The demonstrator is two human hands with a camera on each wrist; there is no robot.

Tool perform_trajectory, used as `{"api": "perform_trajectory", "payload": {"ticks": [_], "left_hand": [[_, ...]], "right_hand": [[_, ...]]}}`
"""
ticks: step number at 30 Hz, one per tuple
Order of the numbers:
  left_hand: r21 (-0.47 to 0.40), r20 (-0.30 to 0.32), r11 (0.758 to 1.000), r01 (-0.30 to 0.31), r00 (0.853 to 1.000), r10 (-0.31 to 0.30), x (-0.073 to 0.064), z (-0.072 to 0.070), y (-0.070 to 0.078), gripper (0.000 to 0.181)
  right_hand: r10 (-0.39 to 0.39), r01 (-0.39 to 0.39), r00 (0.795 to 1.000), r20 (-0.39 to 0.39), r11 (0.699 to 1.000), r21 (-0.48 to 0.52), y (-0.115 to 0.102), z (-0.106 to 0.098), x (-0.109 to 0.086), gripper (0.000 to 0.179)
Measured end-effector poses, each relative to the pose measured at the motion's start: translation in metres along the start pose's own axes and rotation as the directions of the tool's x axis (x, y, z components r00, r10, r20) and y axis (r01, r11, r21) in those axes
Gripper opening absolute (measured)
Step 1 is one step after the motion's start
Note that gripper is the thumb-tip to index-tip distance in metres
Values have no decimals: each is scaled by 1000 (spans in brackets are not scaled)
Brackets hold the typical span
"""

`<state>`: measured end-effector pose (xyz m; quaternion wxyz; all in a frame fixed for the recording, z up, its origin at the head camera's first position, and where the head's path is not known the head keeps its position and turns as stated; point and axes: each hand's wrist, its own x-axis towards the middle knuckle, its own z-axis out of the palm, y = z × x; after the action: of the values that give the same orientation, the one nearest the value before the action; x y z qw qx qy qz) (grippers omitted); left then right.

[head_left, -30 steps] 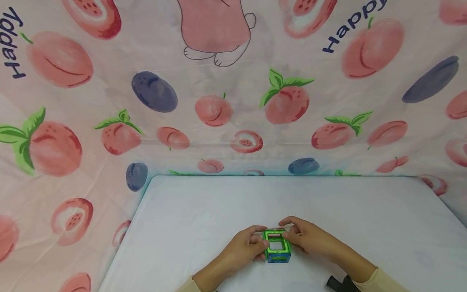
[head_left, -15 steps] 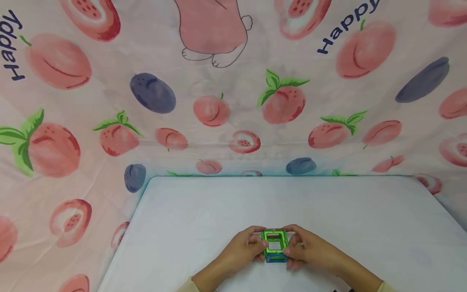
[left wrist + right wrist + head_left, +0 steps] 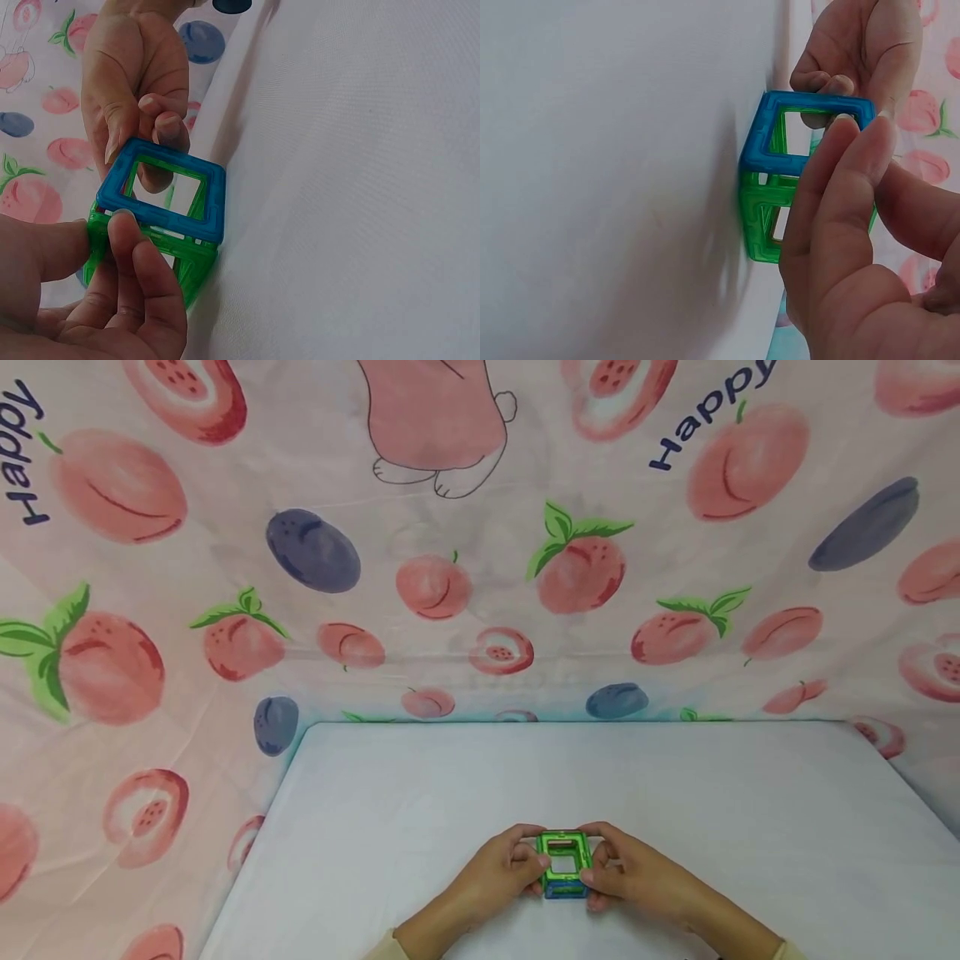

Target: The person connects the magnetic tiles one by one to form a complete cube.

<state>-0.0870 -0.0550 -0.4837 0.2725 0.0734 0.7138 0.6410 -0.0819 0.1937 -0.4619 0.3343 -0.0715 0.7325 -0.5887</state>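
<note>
A small cube of magnetic tiles (image 3: 562, 837) stands on the white table between both hands. Its frames are open squares: green on top and at the sides, with a blue tile (image 3: 161, 213) facing the person. My left hand (image 3: 497, 872) grips the cube's left side, thumb at the top edge and fingers curled round. From the right, my right hand (image 3: 632, 870) holds the opposite side, its index finger along the back edge and its thumb near the front corner. In the right wrist view, fingertips (image 3: 832, 161) cover part of the blue tile (image 3: 780, 163).
The white tabletop (image 3: 420, 785) spreads around the cube. Behind and beside it hangs a pale pink cloth (image 3: 450, 535) printed with peaches. A dark round object (image 3: 232, 6) shows at the top of the left wrist view.
My right hand has shifted from the cube's back right corner to gripping its right side. The left hand has kept its hold. The cube now appears slightly farther left.
</note>
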Motion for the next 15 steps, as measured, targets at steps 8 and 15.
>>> {"api": "perform_trajectory", "payload": {"ticks": [8, 15], "left_hand": [[-2, -8, 1000, 2, 1000, -2, -1, -3, 0, 46], [44, -5, 999, 8, 1000, -8, -5, -5, -1, 50]], "right_hand": [[1, -1, 1000, 5, 1000, 8, -1, 2, 4, 72], [21, -21, 1000, -4, 999, -34, 0, 2, 1, 72]]}}
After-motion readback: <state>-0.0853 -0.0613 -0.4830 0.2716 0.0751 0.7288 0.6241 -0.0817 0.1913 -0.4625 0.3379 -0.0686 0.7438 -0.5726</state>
